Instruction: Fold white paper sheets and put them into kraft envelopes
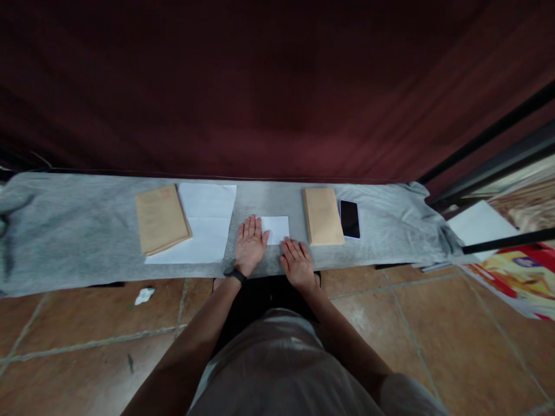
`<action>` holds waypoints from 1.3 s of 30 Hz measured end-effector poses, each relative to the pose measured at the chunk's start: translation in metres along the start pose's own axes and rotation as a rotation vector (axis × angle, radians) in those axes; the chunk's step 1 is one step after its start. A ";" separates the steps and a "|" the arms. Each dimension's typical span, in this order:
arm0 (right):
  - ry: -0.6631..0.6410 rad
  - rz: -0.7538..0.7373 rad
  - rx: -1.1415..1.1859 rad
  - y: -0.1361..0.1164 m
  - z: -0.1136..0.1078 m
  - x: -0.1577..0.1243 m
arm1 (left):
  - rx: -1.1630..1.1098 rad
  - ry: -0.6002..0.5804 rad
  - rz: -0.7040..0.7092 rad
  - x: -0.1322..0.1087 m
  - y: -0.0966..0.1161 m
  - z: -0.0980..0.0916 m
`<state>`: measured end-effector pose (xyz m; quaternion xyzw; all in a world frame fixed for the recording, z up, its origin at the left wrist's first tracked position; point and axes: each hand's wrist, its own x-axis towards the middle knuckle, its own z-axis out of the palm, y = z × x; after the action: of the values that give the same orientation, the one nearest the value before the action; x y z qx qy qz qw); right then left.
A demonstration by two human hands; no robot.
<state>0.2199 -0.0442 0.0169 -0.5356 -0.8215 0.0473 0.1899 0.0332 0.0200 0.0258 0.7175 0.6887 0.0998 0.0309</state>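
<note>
A small white rectangle of paper (276, 229), perhaps folded, lies on the grey cloth in front of me. My left hand (251, 241) rests flat at its left side, fingers stretched forward and thumb at the paper's edge. Just off the paper's lower right corner, my right hand (298, 261) lies palm down with its fingers extended. Neither hand grips anything. To the left are large white sheets (210, 231), partly covered by a stack of brown envelopes (161, 219). Another brown envelope stack (324, 216) sits to the right of my right hand.
A dark-screened phone (349, 219) lies beside the right stack. The grey cloth (87, 231) covers a long narrow surface against a dark red curtain (269, 92). Black metal bars (489, 136) stand at the right, near a colourful box (520, 274). Crumpled tissue (144, 296) is on the tiled floor.
</note>
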 end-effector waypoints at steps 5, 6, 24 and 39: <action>0.009 0.017 0.012 0.000 0.003 -0.001 | -0.046 0.040 0.155 -0.007 0.007 -0.007; 0.012 0.019 0.013 0.000 0.003 -0.001 | -0.064 0.020 0.228 -0.010 0.012 -0.008; 0.083 0.002 0.008 0.001 0.010 0.001 | -0.097 -0.165 0.326 0.007 0.046 -0.004; 0.009 0.040 0.008 -0.001 0.003 0.003 | -0.131 -0.089 0.247 0.034 0.037 0.012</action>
<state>0.2168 -0.0420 0.0152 -0.5516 -0.8094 0.0518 0.1949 0.0730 0.0533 0.0245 0.7971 0.5849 0.1158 0.0959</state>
